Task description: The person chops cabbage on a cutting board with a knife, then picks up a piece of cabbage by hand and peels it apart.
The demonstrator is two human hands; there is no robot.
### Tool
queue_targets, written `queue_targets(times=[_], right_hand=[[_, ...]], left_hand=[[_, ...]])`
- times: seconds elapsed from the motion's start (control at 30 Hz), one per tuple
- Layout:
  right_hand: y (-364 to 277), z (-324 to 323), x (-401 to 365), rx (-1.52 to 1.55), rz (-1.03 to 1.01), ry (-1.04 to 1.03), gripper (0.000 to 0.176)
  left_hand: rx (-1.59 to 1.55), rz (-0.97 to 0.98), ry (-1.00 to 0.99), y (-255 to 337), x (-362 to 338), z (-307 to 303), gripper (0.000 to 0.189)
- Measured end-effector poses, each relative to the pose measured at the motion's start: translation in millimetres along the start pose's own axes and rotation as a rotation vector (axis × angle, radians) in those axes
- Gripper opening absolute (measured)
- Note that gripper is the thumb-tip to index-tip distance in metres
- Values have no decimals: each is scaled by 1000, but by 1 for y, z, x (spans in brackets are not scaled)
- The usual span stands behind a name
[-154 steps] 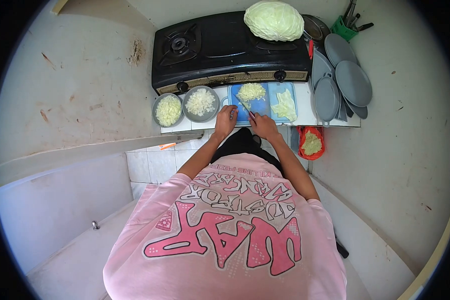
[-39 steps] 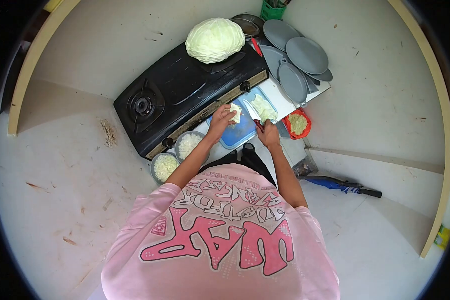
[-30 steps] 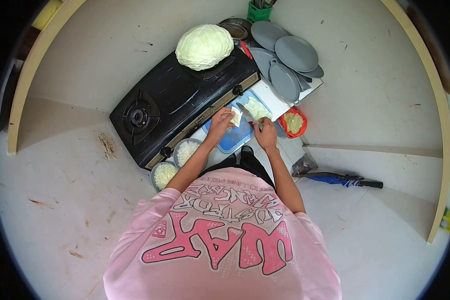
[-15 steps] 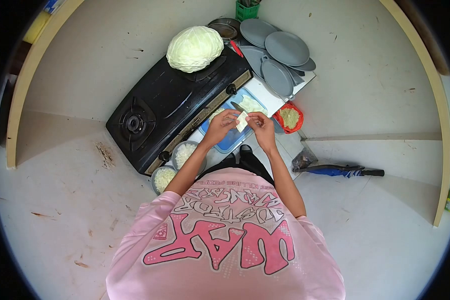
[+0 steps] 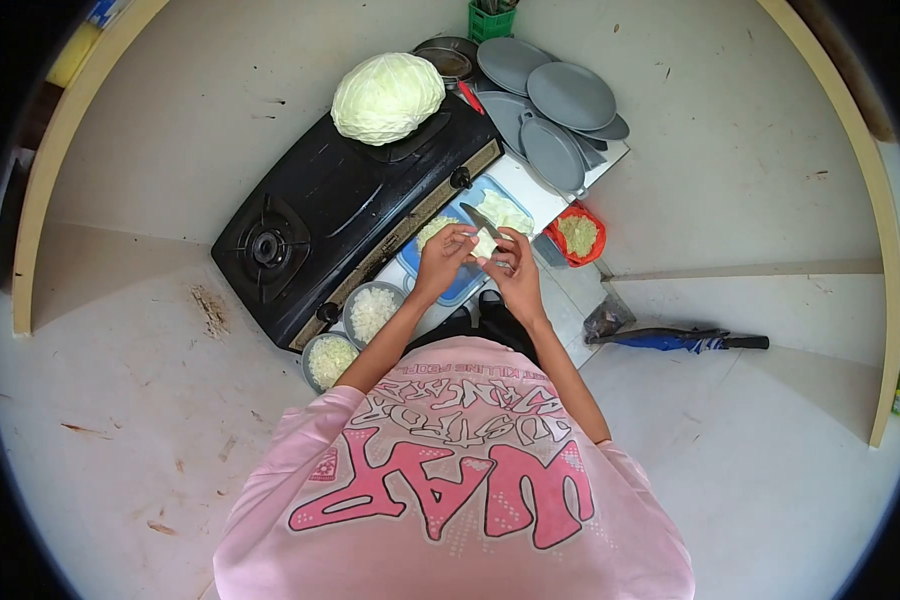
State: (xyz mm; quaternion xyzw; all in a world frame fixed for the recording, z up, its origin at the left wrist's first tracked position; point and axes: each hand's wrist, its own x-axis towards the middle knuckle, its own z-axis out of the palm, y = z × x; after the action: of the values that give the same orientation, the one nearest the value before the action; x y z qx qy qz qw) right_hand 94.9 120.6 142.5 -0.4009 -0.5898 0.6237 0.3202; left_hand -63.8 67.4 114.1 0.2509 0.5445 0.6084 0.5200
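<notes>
Over a blue tray (image 5: pixel 457 293), both of my hands are raised and close together. My left hand (image 5: pixel 444 258) pinches one side of a pale cabbage piece (image 5: pixel 484 244). On the other side, my right hand (image 5: pixel 515 268) has its fingers closed on the same piece. A knife (image 5: pixel 478 217) with a dark blade sticks out beyond the fingers; which hand holds its handle is hidden. Pale leaves (image 5: pixel 505 212) and shredded cabbage (image 5: pixel 436 230) lie in the tray.
A whole cabbage (image 5: pixel 388 98) sits on the black stove (image 5: pixel 345 200). Grey plates (image 5: pixel 572 96) lie at the back right, near a red bag (image 5: pixel 596 243) of shreds. Two bowls (image 5: pixel 347 311) (image 5: pixel 307 372) of chopped pieces stand left. A blue umbrella (image 5: pixel 670 341) lies right.
My right hand has moved slightly down and left, its fingers now more curled beneath the cabbage piece. The piece has turned, and more of the knife blade shows.
</notes>
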Motion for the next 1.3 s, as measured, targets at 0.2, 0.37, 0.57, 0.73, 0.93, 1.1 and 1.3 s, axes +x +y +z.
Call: queue_targets(times=[0.2, 0.37, 0.57, 0.73, 0.93, 1.1, 1.3], right_hand=[[11, -1, -3, 33, 6, -16, 56], [21, -6, 1, 86, 5, 9, 54], [24, -8, 3, 136, 21, 3, 50], [18, -4, 0, 113, -29, 4, 39], [8, -8, -4, -115, -126, 26, 16], [18, -10, 1, -75, -95, 54, 12], [20, -14, 3, 151, 17, -6, 11]], left_hand=[[-69, -23, -30, -1, -4, 4, 28], [-14, -13, -98, 1, -6, 0, 33], [-7, 16, -82, 0, -5, 1, 36], [16, 36, -33, -4, -3, 1, 37], [-7, 34, -29, -2, -3, 3, 43], [-80, 29, -44, 4, -5, 9, 47], [-44, 64, -69, 13, -8, 14, 46]])
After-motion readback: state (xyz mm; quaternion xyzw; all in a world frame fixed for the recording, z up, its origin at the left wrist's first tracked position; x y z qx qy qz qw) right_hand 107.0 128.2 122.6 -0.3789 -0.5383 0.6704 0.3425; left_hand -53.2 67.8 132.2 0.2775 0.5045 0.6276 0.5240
